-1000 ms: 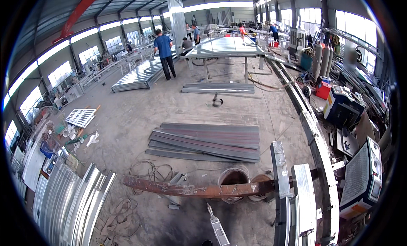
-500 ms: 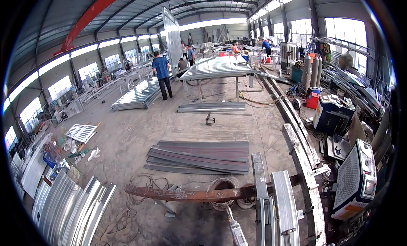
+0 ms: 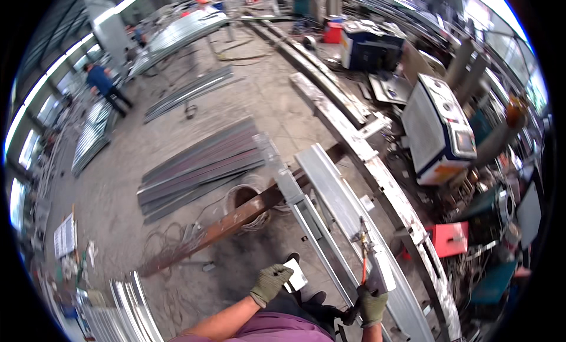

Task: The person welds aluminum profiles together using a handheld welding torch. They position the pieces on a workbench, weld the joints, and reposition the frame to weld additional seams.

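Two gloved hands are showing at the bottom of the frame, and I'm standing here looking at what each is gripping. The left hand (image 3: 271,285), at lower centre, is pinching a flat white piece (image 3: 296,275) between thumb and fingers. The right hand (image 3: 371,306), at lower right, is curling around the dark grip of a gun-shaped tool (image 3: 382,274), whose pale body is leaning up over a long pale metal profile (image 3: 330,183). I can't tell whether any finger is resting on a trigger.

As I'm judging it, the step in hand is simply holding both things at once; any next move is calling for a steady right wrist and slack in the orange hose (image 3: 364,265) beside the tool.

A rusty beam (image 3: 218,230) is crossing the middle of the frame, running under the profiles and blocking the way forward, with a bucket (image 3: 242,195) standing just behind it. Dark metal strips (image 3: 200,165) are lying beyond, left of centre. A white and blue cabinet (image 3: 439,127) is crowding the upper right, and a co-worker in blue (image 3: 101,80) is standing at upper left.
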The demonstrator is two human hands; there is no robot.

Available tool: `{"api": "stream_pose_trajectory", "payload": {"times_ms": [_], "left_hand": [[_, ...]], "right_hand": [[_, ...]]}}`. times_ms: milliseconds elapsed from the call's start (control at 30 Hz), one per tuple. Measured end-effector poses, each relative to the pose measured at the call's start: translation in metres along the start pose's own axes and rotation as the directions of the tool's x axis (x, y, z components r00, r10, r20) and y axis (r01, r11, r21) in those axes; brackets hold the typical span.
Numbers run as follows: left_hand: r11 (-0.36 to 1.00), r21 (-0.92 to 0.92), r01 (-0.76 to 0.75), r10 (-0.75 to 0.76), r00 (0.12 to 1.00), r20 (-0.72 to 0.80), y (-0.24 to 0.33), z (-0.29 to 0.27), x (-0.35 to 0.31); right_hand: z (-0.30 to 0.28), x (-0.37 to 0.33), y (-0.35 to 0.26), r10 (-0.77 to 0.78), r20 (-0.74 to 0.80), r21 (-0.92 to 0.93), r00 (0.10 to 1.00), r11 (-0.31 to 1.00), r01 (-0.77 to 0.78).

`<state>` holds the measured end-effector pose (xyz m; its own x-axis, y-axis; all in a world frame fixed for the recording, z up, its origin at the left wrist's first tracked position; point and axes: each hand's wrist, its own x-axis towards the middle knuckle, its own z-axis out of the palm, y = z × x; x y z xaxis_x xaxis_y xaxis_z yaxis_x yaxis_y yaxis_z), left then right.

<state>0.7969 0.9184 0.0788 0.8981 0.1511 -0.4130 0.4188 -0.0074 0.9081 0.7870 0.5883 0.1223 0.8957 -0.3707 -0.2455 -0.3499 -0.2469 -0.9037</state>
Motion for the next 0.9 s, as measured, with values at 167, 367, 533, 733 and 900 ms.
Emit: {"api": "stream_pose_trajectory", "payload": {"times_ms": [167,367,533,733,900], "left_hand": [[0.982,0.141,-0.128,0.111,0.987,0.117,0.072,-0.002,0.109],[0.938,0.132,-0.32,0.321,0.947,0.016,0.118,-0.021,0.231],[0.881,0.329,-0.34,0.331,0.94,0.085,0.108,-0.026,0.279],[0.829,0.412,-0.377,0.353,0.926,0.136,0.073,-0.003,0.285],[0.714,0.538,-0.448,0.432,0.887,0.164,0.058,0.009,0.268]], "right_hand": [[-0.008,0.017,0.044,0.223,-0.239,0.207,0.945,0.963,-0.175],[0.039,0.024,0.067,0.357,-0.312,0.273,0.88,0.921,-0.277],[0.068,0.027,0.053,0.362,-0.288,0.225,0.886,0.925,-0.305],[0.079,0.032,0.057,0.396,-0.338,0.192,0.854,0.917,-0.35],[0.084,0.037,0.052,0.422,-0.355,0.182,0.834,0.906,-0.381]]}}
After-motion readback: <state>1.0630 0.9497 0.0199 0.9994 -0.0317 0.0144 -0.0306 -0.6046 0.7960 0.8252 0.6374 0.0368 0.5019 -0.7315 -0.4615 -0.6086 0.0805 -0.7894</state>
